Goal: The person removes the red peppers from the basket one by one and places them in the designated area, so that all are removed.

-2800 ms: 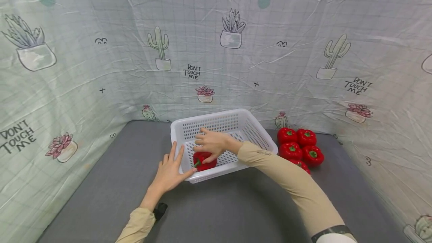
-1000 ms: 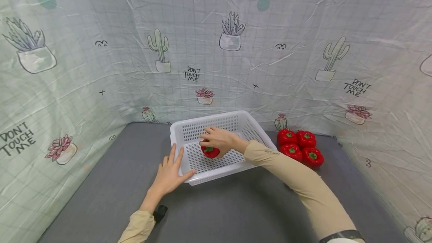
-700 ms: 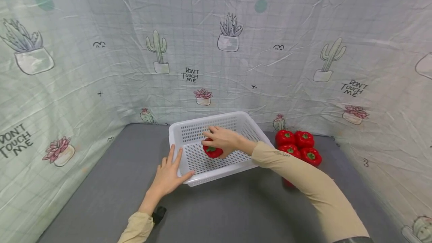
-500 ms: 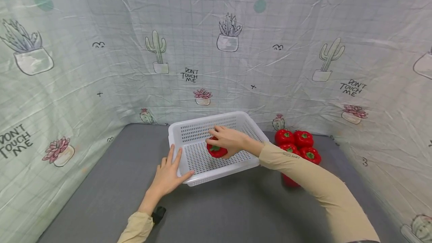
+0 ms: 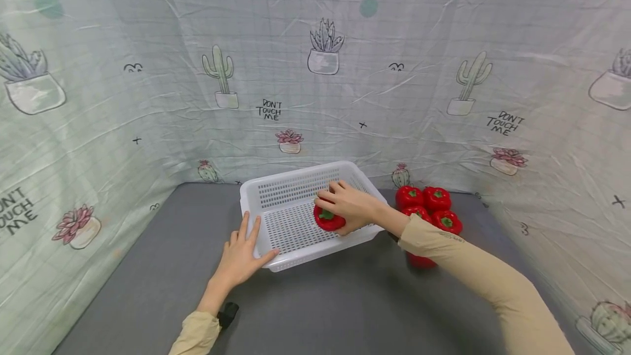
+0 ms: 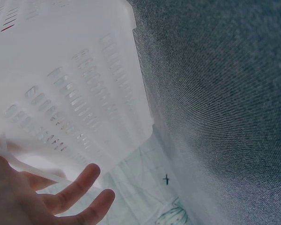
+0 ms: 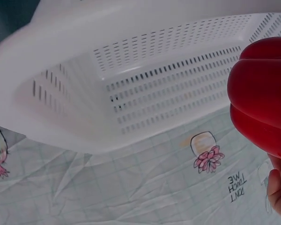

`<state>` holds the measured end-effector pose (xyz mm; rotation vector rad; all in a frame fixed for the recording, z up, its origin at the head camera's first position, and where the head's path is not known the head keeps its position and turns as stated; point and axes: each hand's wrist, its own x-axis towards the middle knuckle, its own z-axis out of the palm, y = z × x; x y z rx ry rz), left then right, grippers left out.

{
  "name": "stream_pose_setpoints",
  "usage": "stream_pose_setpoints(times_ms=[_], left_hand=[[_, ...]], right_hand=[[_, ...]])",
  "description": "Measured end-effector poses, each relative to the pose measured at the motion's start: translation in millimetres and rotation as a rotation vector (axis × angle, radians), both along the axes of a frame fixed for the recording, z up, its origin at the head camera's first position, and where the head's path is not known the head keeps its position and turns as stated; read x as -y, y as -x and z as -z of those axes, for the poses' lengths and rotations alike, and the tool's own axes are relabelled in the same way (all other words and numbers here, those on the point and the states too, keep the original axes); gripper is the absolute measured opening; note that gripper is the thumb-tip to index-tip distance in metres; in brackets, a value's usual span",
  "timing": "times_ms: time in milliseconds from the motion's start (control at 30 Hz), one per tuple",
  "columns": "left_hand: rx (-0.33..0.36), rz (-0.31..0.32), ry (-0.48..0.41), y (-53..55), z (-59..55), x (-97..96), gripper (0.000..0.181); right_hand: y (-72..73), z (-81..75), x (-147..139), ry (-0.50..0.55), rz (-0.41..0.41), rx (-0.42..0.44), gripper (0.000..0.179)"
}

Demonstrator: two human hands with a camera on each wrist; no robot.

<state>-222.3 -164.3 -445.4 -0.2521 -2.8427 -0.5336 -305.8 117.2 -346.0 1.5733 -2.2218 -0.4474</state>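
Observation:
A red bell pepper (image 5: 329, 219) with a green stem is in my right hand (image 5: 352, 204), whose fingers curl round it over the white perforated basket (image 5: 299, 261). In the right wrist view the same pepper (image 7: 262, 93) fills the right edge, with fingertips under it and the basket's slotted wall behind. My left hand (image 5: 239, 256) rests spread on the basket's left front corner, fingers straight along the rim. Seen from the left wrist, fingers (image 6: 79, 185) extend beside the basket's outer wall (image 6: 84, 103).
Several red bell peppers (image 5: 436, 199) stand grouped on the grey table (image 5: 315, 311) right of the basket, partly hidden by my right sleeve. Another pepper (image 5: 421, 261) sits nearer the front, below that forearm. A cactus-print cloth (image 5: 276, 32) hangs behind and along both sides.
My right hand has lifted the pepper from the basket's front left corner and carried it rightward, still gripped. The left hand stays on the basket rim. The head view has shifted slightly.

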Motion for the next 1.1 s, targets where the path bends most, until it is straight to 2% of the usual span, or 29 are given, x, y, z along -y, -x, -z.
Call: stream_pose_setpoints(times_ms=[200, 533, 1100], left_hand=[[-0.001, 0.004, -0.002, 0.0, -1.0, 0.4, 0.091], [0.013, -0.002, -0.01, 0.3, 0.0, 0.6, 0.091], [0.007, 0.002, -0.011, -0.5, -0.8, 0.8, 0.091]], right_hand=[[-8.5, 1.7, -11.1, 0.034, 0.027, 0.012, 0.079], [-22.1, 7.2, -31.4, 0.163, -0.003, 0.01, 0.081], [-58.4, 15.9, -66.1, 0.419, 0.183, 0.057, 0.082]])
